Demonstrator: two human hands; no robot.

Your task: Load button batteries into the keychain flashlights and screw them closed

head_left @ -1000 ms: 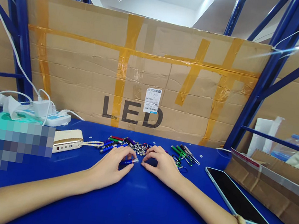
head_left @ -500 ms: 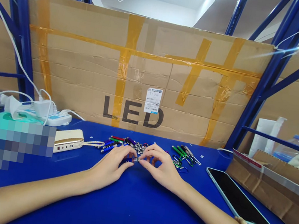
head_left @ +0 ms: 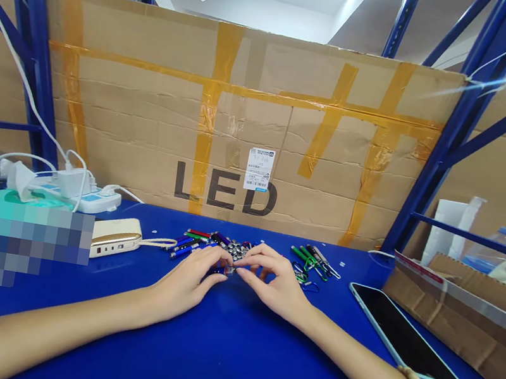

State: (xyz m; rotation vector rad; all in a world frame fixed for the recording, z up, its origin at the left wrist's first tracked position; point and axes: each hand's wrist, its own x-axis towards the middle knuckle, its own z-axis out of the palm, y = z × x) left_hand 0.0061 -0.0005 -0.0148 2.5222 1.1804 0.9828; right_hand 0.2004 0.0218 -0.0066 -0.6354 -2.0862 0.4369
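Between the fingertips of my left hand is a small dark blue tube with a silver end, much like a mini flashlight; my fingers cover most of it. My right hand pinches at the silver end from the other side, thumb and forefinger close together. Just behind the hands lies a heap of small silver round pieces. Blue, red, green and black tubes are piled behind my left hand. Beyond my right hand are green, black and silver tubes with carabiner clips.
A cream and gold power bank with a cord lies to the left, near a white power strip and cables. On the right are a phone and an open cardboard box. A large cardboard sheet stands behind the table.
Both hands keep their places. The fingertips have shifted very slightly around the silver end of the tube, with the right forefinger a little lower.
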